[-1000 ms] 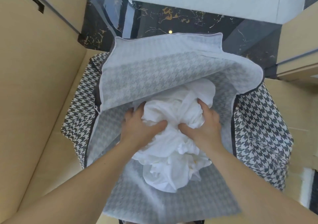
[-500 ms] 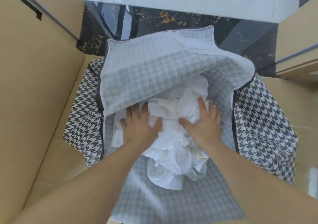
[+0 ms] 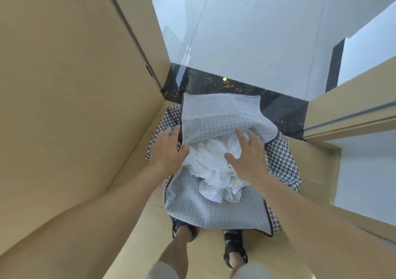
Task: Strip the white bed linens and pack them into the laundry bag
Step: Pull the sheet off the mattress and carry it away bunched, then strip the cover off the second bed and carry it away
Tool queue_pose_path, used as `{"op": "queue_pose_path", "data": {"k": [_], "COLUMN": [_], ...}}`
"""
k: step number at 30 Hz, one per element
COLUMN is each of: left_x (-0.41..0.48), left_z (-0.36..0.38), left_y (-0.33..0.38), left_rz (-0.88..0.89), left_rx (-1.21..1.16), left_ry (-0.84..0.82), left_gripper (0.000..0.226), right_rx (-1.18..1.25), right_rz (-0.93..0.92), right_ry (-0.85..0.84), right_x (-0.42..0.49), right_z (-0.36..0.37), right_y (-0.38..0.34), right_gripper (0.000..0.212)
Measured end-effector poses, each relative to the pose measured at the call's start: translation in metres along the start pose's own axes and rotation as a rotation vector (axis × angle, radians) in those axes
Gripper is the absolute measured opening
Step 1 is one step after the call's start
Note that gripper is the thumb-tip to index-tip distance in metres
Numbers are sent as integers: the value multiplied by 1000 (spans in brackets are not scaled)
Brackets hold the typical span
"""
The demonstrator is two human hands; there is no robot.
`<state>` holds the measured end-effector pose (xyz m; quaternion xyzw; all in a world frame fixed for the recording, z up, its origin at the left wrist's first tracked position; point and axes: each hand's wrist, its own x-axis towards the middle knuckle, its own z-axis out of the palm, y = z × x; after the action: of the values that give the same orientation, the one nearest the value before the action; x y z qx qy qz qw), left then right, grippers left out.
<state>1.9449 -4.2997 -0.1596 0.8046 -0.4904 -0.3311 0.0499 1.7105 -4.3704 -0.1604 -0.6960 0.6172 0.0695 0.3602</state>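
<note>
Stands over the houndstooth laundry bag [image 3: 214, 210] on the tan floor [image 3: 315, 167], with the white linens [image 3: 212, 165] crumpled inside at its middle, partly under the far flap. Lays the left hand [image 3: 169, 148] flat on the bag's left edge, fingers straight, gripping nothing. Holds the right hand [image 3: 248, 156] spread over the linens' right side, fingers apart and empty (touching the cloth or not, cannot tell).

Linens [image 3: 214, 167] crumpled white cloth — bag [image 3: 282, 161] matt houndstooth fabric; floor [image 3: 246, 32] glossy tile.
</note>
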Motion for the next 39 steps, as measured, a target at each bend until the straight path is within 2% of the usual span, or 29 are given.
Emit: {"op": "queue_pose_path", "data": {"k": [5,9,17,22,30,34,39], "left_x": [-104,-206,-406,-556,-832,-959,-1076], "left_z": [-95,-142,-223,-237,-181,-154,-120], "left_y": [21,36,-10,-70,-163,-187,-199], "left_rz": [-110,-178,-475,-695,-1150,-1312,-1489], "left_rx": [-96,-149,-85,-86,-125,-109,-110], "left_ry": [189,348,678,899,991,1089,1126], "left_gripper": [70,67,72,72,74,74,71], "right_rx": [-47,-59,-275,-335,-403,-418,-489], "right_rz": [-273,-521,-940,-1176,-1566,-1696,-1835], "right_ry": [-20,4,-59,-97,-301,-374,-484], "right_x": [-67,-138,-291,-417,-669,-783,-903], "right_z": [-75,-120,-140,-87,52,117,187], "right_y": [-97,-171,-305,-378,-427,-433,-434], "right_gripper": [79,78,83,83,83,84,87]}}
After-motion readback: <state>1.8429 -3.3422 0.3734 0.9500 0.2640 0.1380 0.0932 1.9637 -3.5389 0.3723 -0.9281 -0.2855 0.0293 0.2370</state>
